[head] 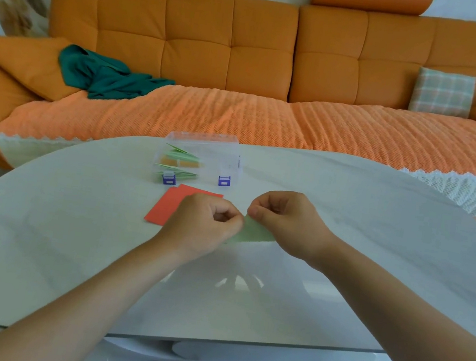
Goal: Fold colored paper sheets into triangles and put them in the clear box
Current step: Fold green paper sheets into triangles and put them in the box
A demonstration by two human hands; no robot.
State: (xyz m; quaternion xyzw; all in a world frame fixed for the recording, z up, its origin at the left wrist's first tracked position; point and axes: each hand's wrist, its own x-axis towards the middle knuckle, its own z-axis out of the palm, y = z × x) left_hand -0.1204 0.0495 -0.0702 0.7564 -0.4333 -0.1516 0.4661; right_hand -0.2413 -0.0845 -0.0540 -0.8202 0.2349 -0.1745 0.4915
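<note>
Pinching the green sheet (249,232) between them (held up): left hand (209,225), right hand (284,219).

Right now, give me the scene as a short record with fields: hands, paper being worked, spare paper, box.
hands: left hand and right hand both pinch the green paper
paper being worked: green, between the hands, over the white table
spare paper: two red sheets, flat, overlapping, partly hidden by the left hand
box: clear box beyond them, green and orange folded pieces inside
</note>
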